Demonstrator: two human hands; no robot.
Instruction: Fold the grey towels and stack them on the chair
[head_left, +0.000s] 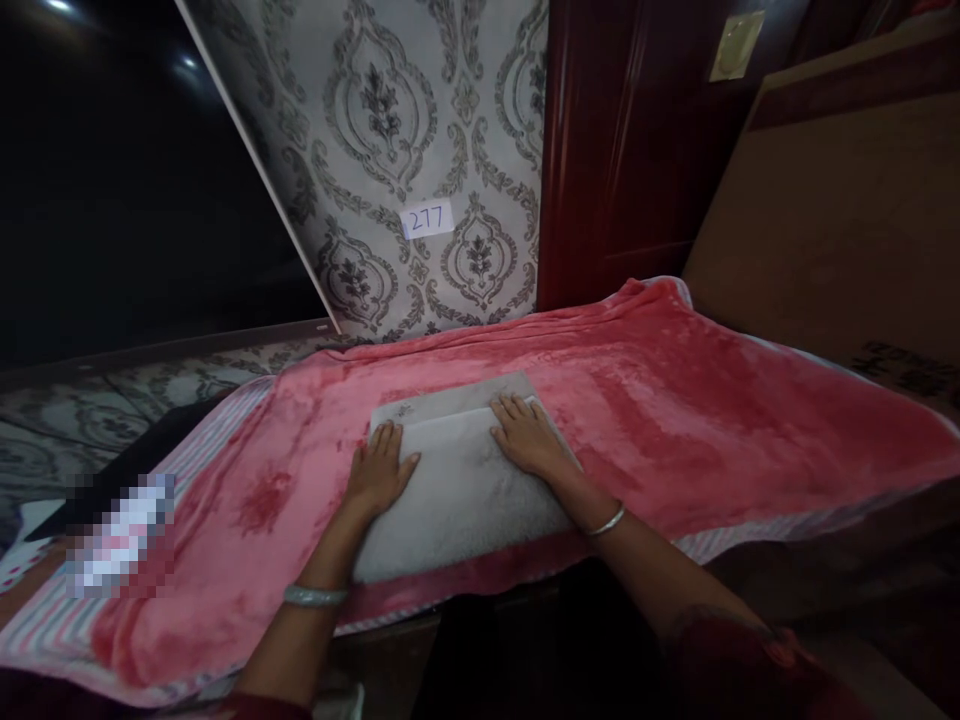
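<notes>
A light grey, soft-looking folded cloth point(457, 500) lies on a pink plush blanket point(270, 500). One layer covers most of it, leaving a strip of the lower layer showing along the far edge. My left hand point(379, 470) rests flat on the cloth's left side near the far corner, fingers stretched and thumb apart. Near the far right corner, my right hand point(525, 435) lies palm down with fingers extended. Neither hand is gripping anything. How many layers the cloth has, I cannot tell.
A large dark screen point(142, 180) stands at the left, against a patterned wall point(382, 110) with a paper marked 277 point(427, 219). At the right are a dark red door panel point(622, 130) and a big cardboard box point(847, 210). The blanket's striped border hangs at the near edge.
</notes>
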